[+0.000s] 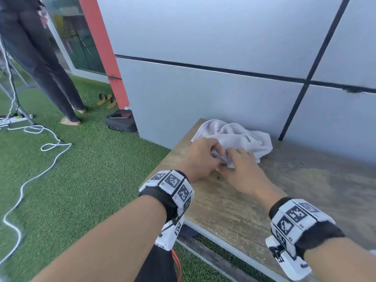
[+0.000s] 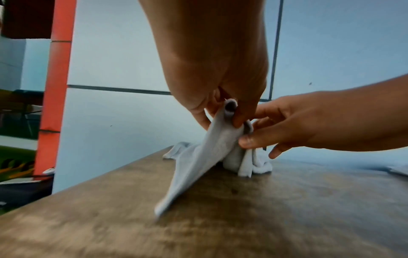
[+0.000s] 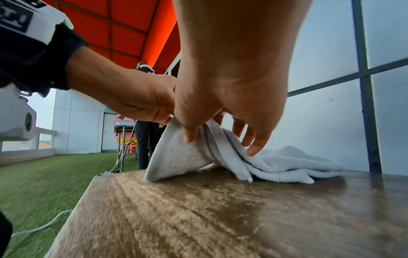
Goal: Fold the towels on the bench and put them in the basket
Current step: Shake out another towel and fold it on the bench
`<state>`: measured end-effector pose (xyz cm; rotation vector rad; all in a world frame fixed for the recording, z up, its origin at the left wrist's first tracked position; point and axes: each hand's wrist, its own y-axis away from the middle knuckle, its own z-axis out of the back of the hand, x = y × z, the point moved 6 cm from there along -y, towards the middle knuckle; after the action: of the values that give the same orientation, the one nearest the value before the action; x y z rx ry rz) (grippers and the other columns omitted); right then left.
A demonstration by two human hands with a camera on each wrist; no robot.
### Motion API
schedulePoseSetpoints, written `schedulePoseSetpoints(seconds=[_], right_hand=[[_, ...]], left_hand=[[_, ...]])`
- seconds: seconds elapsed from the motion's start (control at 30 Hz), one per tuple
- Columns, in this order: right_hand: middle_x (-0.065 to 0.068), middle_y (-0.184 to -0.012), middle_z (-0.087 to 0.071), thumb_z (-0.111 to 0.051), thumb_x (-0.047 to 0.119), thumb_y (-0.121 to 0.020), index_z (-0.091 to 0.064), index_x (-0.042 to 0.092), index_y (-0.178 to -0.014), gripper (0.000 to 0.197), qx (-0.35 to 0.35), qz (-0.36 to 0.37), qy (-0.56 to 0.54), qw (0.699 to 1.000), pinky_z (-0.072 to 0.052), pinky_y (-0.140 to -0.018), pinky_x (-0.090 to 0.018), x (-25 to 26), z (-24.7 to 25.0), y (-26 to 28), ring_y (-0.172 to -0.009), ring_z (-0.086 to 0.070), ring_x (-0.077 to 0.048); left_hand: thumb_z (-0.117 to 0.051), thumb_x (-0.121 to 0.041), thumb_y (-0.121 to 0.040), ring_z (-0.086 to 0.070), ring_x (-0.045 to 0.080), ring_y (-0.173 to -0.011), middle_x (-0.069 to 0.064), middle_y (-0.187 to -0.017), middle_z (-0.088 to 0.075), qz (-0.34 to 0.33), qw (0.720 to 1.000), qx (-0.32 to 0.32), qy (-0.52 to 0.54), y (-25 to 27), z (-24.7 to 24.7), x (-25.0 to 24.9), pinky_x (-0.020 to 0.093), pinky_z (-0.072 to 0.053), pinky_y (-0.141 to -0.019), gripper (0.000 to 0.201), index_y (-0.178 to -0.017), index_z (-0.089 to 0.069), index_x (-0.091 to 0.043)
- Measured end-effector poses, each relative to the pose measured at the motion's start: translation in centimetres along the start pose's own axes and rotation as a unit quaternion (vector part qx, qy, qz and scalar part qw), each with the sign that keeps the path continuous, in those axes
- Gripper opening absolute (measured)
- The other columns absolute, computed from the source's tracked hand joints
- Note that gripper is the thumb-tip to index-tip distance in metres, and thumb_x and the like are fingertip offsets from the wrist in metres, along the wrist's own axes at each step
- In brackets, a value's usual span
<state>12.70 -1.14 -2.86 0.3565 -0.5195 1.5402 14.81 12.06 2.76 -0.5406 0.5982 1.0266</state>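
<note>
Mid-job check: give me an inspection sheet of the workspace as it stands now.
Surface: worn wooden bench against a grey panelled wall.
Job's things: one crumpled white towel on the bench, unfolded; no basket in view.
Clutter: nothing seen on the bench.
Grippers: left hand and right hand both pinch the towel's near edge, lifting it slightly.
Cables: white cable looped across the grass; orange cable below the bench.
Surroundings: artificial grass, black case, yellow sandals, a standing person's legs, an orange post.
</note>
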Motion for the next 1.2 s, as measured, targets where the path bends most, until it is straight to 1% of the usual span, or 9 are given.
schedulePoseSetpoints(seconds=[0.2, 0.27, 0.37, 0.47, 0.57, 0.73, 0.8, 1.03, 1.2], right_hand=[[0.004, -0.075, -0.057, -0.038, 0.026, -0.102, -0.055, 0.023, -0.09, 0.021, -0.114, 0.012, -0.068, 0.991, -0.042, -0.055, -0.035, 0.1, 6.6, 2.2, -0.068, -0.057, -0.021], [0.003, -0.07, -0.054, -0.038, 0.024, -0.102, -0.05, 0.024, -0.083, 0.023, -0.164, 0.004, -0.081, 0.983, -0.034, -0.053, -0.034, -0.4, 9.1, 3.5, -0.065, -0.054, -0.019], [0.002, -0.069, -0.052, -0.038, 0.022, -0.102, -0.044, 0.022, -0.076, 0.027, -0.221, -0.033, -0.088, 0.971, -0.033, -0.053, -0.033, -2.0, 12.5, 5.7, -0.064, -0.051, -0.018], [0.002, -0.091, -0.062, -0.052, 0.025, -0.097, -0.052, 0.02, -0.097, 0.005, -0.205, -0.061, -0.076, 0.974, -0.046, -0.064, -0.036, -4.1, 14.5, 8.1, -0.079, -0.058, -0.02], [0.01, -0.132, -0.052, -0.067, 0.037, -0.086, -0.041, 0.03, -0.133, 0.054, -0.135, -0.041, -0.052, 0.989, -0.045, -0.094, -0.038, -4.3, 15.1, 10.4, -0.117, -0.048, -0.014], [0.003, -0.083, -0.064, -0.057, 0.027, -0.091, -0.054, 0.024, -0.088, 0.005, -0.193, -0.051, -0.001, 0.98, -0.047, -0.062, -0.039, -4.8, 17.9, 13.1, -0.078, -0.059, -0.025], [0.0, -0.071, -0.059, -0.051, 0.015, -0.092, -0.054, 0.016, -0.079, 0.014, -0.21, -0.067, 0.022, 0.975, -0.04, -0.057, -0.04, -5.7, 19.2, 14.5, -0.07, -0.056, -0.029], [0.0, -0.09, -0.062, -0.051, 0.008, -0.093, -0.057, 0.015, -0.096, 0.009, -0.306, -0.148, -0.046, 0.939, -0.039, -0.065, -0.032, -9.9, 23.7, 19.9, -0.082, -0.056, -0.022], [0.013, -0.124, -0.05, -0.07, 0.041, -0.083, -0.047, 0.03, -0.134, 0.057, -0.154, -0.075, -0.016, 0.985, -0.037, -0.094, -0.031, -8.1, 21.5, 20.3, -0.117, -0.041, -0.012]], left_hand=[[-0.063, -0.012, -0.088, -0.051, 0.008, -0.071, -0.001, -0.093, -0.057, -0.02, 0.999, 0.022, 0.034, -0.6, -0.7, -2.8, 0.011, -0.039, -0.06, 0.031, -0.117, -0.054, -0.017], [-0.061, -0.018, -0.09, -0.049, 0.009, -0.066, -0.003, -0.082, -0.059, -0.003, 0.999, 0.044, 0.006, -0.8, -1.6, -3.1, 0.023, -0.039, -0.064, 0.007, -0.097, -0.063, -0.016], [-0.052, -0.015, -0.095, -0.043, 0.013, -0.061, 0.002, -0.065, -0.052, 0.004, 0.999, 0.029, -0.02, -0.8, -2.2, -4.9, 0.022, -0.035, -0.056, 0.02, -0.077, -0.06, -0.009], [-0.045, -0.001, -0.092, -0.037, 0.008, -0.056, -0.005, -0.061, -0.042, -0.033, 0.998, -0.029, 0.04, -0.4, -1.9, -8.5, 0.014, -0.034, -0.049, 0.032, -0.066, -0.049, -0.018], [-0.048, 0.002, -0.088, -0.046, 0.003, -0.06, -0.006, -0.067, -0.054, -0.1, 0.992, 0.017, 0.074, 0.2, -3.4, -13.2, 0.012, -0.036, -0.053, 0.021, -0.08, -0.06, -0.014], [-0.058, -0.003, -0.086, -0.055, 0.018, -0.075, 0.002, -0.082, -0.065, -0.205, 0.977, 0.058, 0.004, 1.4, -6.7, -19.5, 0.025, -0.039, -0.062, 0.018, -0.097, -0.07, -0.008], [-0.061, -0.008, -0.088, -0.057, 0.023, -0.075, 0.004, -0.081, -0.066, -0.231, 0.971, 0.043, -0.029, 1.5, -7.2, -20.3, 0.032, -0.042, -0.064, 0.012, -0.096, -0.07, -0.009], [-0.051, -0.017, -0.099, -0.051, 0.022, -0.075, 0.003, -0.078, -0.059, -0.159, 0.987, -0.003, -0.004, 1.6, -7.9, -18.8, 0.024, -0.031, -0.058, 0.025, -0.077, -0.058, -0.01], [-0.04, -0.011, -0.103, -0.04, 0.012, -0.058, -0.001, -0.066, -0.047, -0.198, 0.977, 0.05, 0.063, 3.3, -9.4, -22.4, 0.019, -0.03, -0.051, 0.023, -0.082, -0.048, -0.009]])
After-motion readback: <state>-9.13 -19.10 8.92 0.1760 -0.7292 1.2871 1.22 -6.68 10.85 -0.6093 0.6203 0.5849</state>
